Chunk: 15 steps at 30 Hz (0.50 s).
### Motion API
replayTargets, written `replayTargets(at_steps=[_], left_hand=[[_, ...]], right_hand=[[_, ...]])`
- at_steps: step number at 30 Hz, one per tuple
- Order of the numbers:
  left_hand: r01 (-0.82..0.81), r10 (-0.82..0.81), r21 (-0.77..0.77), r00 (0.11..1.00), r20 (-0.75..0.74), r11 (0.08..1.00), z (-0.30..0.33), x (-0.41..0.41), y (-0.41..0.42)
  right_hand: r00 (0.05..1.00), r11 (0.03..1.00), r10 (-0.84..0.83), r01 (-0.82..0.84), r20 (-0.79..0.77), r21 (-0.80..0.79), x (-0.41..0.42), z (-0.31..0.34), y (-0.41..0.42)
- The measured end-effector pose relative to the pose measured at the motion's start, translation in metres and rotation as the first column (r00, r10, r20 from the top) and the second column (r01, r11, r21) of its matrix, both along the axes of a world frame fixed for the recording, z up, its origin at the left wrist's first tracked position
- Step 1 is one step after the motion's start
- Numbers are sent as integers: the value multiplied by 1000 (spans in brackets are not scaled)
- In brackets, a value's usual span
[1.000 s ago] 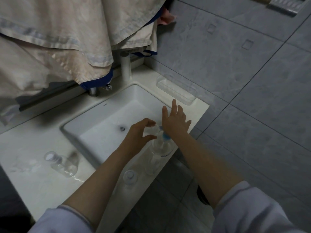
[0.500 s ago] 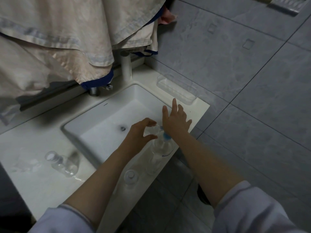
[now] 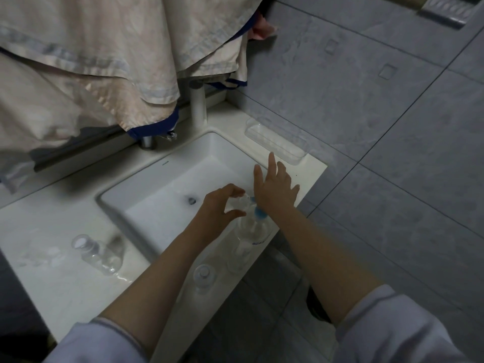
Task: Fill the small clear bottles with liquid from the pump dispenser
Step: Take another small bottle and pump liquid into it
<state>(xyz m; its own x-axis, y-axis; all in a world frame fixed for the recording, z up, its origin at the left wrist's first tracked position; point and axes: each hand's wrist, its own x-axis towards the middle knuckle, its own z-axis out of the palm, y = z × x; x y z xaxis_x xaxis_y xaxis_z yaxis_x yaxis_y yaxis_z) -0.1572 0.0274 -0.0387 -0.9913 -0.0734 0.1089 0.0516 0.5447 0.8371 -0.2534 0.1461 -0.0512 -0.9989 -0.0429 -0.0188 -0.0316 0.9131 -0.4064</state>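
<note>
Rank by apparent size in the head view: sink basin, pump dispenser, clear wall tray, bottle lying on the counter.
1. sink basin
2. clear wall tray
3. pump dispenser and lying bottle: look alike, and hands partly hide the dispenser, so unranked.

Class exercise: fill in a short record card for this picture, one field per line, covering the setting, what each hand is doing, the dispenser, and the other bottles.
setting: white sink counter beside a grey tiled wall
left hand: fingers curled round a small clear bottle, held at the pump
right hand: flat, fingers straight, pressing down on the pump top
pump dispenser: clear body, blue collar, upright at the counter's front edge
other bottles: one lying bottle left of the basin, one upright bottle near the front edge
fill level: cannot tell
</note>
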Motion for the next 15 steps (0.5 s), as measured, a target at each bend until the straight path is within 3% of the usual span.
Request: replayTargets(at_steps=[15], left_hand=[[5, -5, -12, 999, -36, 1000, -6, 2, -2]], right_hand=[[1000, 1000, 20, -21, 21, 15, -2, -2, -1]])
